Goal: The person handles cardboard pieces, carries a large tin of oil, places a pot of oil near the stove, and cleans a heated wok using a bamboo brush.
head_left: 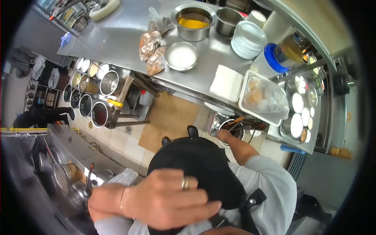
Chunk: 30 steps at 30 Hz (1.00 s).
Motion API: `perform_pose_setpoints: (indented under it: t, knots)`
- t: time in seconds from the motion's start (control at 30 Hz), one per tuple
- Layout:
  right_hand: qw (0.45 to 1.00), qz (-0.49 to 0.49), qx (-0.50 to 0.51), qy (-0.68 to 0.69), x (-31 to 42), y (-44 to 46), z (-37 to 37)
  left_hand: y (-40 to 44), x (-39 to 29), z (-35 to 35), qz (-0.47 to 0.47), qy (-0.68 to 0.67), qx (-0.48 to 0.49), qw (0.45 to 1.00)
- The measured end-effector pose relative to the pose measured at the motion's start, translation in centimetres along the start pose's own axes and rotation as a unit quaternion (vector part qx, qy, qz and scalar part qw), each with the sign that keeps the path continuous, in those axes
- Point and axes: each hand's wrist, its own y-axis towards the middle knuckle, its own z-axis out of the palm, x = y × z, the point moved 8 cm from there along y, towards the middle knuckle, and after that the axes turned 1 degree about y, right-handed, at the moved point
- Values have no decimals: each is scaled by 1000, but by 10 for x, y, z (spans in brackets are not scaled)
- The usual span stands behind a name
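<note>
My left hand (pixel 168 199) is raised close to the camera, back uppermost, with a ring on one finger. Its fingers bend loosely, one stretches to the right, and no object shows in them. Lower down, my right hand (pixel 224 135) reaches out to a round metal pot (pixel 239 140) under the counter's edge. Long-handled utensils (pixel 236 122) stick out of that pot beside the hand. The right fingers are hidden, so whether they grip a handle is unclear. A shiny metal container (pixel 216 122) stands just left of this hand.
The steel counter (pixel 113 33) carries a pot of yellow liquid (pixel 194 24), a bowl of white contents (pixel 181 56), bagged food (pixel 150 46), stacked plates (pixel 248 41) and a white tub (pixel 244 94). Several ingredient pots (pixel 109 83) stand left. A stove (pixel 78 156) is at lower left.
</note>
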Motion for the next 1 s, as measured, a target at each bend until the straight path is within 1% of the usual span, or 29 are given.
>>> perform_pose_setpoints:
  t: [0.03, 0.1, 0.13, 0.17, 0.2, 0.23, 0.27, 0.3, 0.4, 0.43, 0.47, 0.5, 0.57, 0.6, 0.63, 0.67, 0.7, 0.73, 0.77, 0.8, 0.83, 0.87, 0.9, 0.93, 0.97, 1.0]
  knots:
    - [1000, -18, -16, -15, 6, 5, 9, 6, 5, 1, 7, 0, -12, 1000]
    - [999, 5, -44, 6, 7, 27, 32, 10, 2, 14, 31, 2, -7, 1000]
    - [1000, -25, -6, -9, 22, 22, 28, 8, -2, 19, 22, -11, 18, 1000]
    - [999, 4, -14, 40, 31, 21, 28, 1, -7, 24, 16, -41, 17, 999]
    - [999, -4, -12, 49, 42, 18, 27, -8, -13, 26, 34, -61, 22, 997]
    - [992, -17, -64, 111, 57, -2, 6, -17, -15, 25, 58, -76, 30, 995]
    - [987, 15, -67, 144, 70, -18, -6, -29, -12, 25, 52, -175, 77, 980]
    - [981, 45, -72, 177, 75, -30, -10, -40, -9, 23, 39, -231, 109, 966]
    - [973, 90, -92, 191, 74, -58, 6, -71, -4, 12, 48, -275, 105, 954]
    - [972, 96, -92, 192, 70, -66, 18, -77, -1, 8, 43, -322, 145, 935]
    - [972, 121, -70, 191, 63, -79, 34, -85, 2, 3, 36, -365, 186, 911]
    - [969, 146, -49, 191, 54, -90, 53, -97, 8, -3, 39, -367, 190, 910]
    - [975, 166, -24, 147, 46, -112, 85, -122, 26, -16, 50, -470, 154, 868]
    - [973, 173, -26, 152, 46, -125, 92, -133, 40, -20, 42, -496, 120, 859]
    - [970, 190, -17, 151, 46, -137, 101, -151, 57, -19, 4, -521, 70, 851]
    - [967, 206, -7, 152, 49, -145, 109, -170, 76, -16, -55, -531, 13, 846]
    - [964, 210, -7, 160, 51, -148, 116, -181, 94, -14, -73, -495, -61, 864]
    - [958, 223, -7, 180, 50, -150, 121, -199, 111, -11, -165, -465, -82, 866]
    - [952, 234, -7, 197, 47, -150, 124, -209, 135, -3, -237, -454, -85, 855]
    - [883, 307, 10, 354, 38, -153, 140, -223, 159, 9, -300, -454, -84, 835]
    - [882, 307, 10, 357, 38, -150, 146, -230, 172, 17, -301, -454, -81, 835]
    - [782, 352, -42, 512, 31, -151, 156, -245, 192, 31, -378, -420, -87, 821]
    - [651, 383, -92, 649, 25, -151, 170, -262, 211, 44, -453, -381, -90, 801]
    - [582, 373, -116, 714, 17, -144, 183, -279, 224, 57, -488, -367, -72, 789]
    - [577, 372, -116, 718, 10, -137, 187, -288, 232, 67, -489, -364, -66, 790]
    - [489, 388, -153, 766, 2, -132, 195, -306, 240, 81, -552, -328, -30, 766]
